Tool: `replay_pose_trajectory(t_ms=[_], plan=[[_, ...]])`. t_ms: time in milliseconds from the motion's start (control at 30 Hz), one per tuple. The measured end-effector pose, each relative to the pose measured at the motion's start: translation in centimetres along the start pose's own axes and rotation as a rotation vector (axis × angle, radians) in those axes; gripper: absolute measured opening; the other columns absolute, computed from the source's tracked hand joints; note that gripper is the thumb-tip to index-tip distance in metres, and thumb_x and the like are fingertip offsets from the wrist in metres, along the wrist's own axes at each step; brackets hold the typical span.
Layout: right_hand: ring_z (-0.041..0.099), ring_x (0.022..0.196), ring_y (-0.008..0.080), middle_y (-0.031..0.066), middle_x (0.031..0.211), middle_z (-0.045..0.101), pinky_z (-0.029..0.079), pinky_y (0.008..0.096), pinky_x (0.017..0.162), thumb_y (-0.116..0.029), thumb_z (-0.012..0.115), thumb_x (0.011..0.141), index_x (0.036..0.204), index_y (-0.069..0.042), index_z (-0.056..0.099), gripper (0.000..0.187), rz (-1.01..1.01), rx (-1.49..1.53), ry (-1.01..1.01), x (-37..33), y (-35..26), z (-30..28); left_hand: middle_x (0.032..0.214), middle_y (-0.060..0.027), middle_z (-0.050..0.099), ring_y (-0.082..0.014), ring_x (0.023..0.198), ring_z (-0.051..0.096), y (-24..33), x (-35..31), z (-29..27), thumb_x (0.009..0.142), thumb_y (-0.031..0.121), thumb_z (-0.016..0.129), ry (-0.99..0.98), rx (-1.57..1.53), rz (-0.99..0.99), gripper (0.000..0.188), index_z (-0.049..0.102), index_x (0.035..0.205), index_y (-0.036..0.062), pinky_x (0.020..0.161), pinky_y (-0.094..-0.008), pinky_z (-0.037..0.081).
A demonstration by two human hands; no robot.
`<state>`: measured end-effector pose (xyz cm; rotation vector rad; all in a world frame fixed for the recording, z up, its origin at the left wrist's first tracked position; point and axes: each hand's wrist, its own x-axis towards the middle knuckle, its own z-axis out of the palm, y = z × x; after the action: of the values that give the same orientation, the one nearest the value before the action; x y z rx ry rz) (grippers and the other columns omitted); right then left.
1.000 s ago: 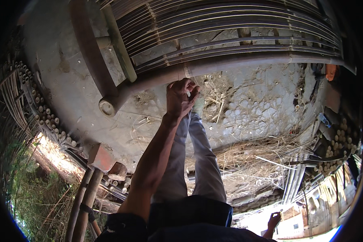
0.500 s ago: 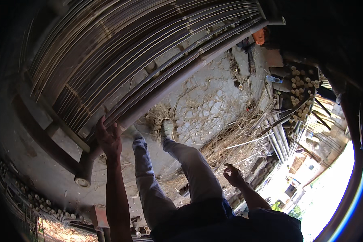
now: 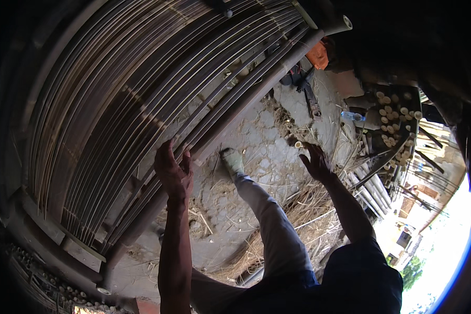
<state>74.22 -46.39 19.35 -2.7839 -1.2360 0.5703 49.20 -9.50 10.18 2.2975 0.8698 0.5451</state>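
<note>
Head view: left hand half-curled at slatted frame, hold unclear; right hand spread, empty; frame probably stiff, heavy, best grasped by front pole.

Slatted frame pt. cut off @ top.

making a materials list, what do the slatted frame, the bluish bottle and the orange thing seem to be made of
Slatted frame: probably bamboo, smooth with a dull sheen; a hollow, round cut pole end shows at its far corner. Bottle: likely plastic, glossy and see-through. Orange thing: cloth or plastic, too unclear to tell.
</note>
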Motion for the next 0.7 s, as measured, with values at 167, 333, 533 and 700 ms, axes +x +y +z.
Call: replay_pose_trajectory(t_ms=[167,333,533,700], plan=[[0.058,0.103,0.0345,0.0148,0.112,0.059,0.048,0.0463,0.086,-0.031,0.061,0.090,0.124,-0.006,0.053,0.043,-0.143,-0.169,0.278,23.5,11.2,-2.6,0.129,-0.0153,0.052,-0.0344,0.122,0.047,8.6,8.4,14.5,0.095,0.039,0.053,0.064,0.324,-0.152,0.047,0.049,0.131,0.0096,0.098,-0.0593,0.034],[0.052,0.117,0.0313,0.0120,0.122,0.056,0.045,0.0447,0.093,-0.041,0.055,0.092,0.126,-0.009,0.053,0.046,-0.266,-0.178,0.484,37.4,17.6,-5.1,0.120,-0.0106,0.055,-0.0320,0.116,0.050,10.9,10.1,21.9,0.099,0.052,0.036,0.201,0.467,-0.449,0.045,0.059,0.114,0.0162,0.100,-0.0671,0.027],[0.038,0.134,0.0349,0.0148,0.145,0.042,0.036,0.0465,0.109,-0.044,0.061,0.086,0.139,-0.006,0.046,0.067,-0.248,-0.158,0.279,45.2,21.6,-5.8,0.073,-0.0090,0.059,-0.0346,0.081,0.056,10.3,10.4,22.9,0.101,0.044,0.040,0.268,0.525,-0.323,0.047,0.061,0.076,0.0089,0.089,-0.0521,0.039],[0.039,0.132,0.0342,0.0139,0.135,0.048,0.029,0.0512,0.110,-0.045,0.066,0.078,0.131,-0.009,0.052,0.065,-0.404,-0.206,0.312,46.3,23.1,-5.2,0.068,-0.0069,0.057,-0.0329,0.065,0.055,10.6,10.4,22.2,0.100,0.039,0.043,0.217,0.490,-0.265,0.042,0.056,0.072,0.0100,0.076,-0.0487,0.043]])
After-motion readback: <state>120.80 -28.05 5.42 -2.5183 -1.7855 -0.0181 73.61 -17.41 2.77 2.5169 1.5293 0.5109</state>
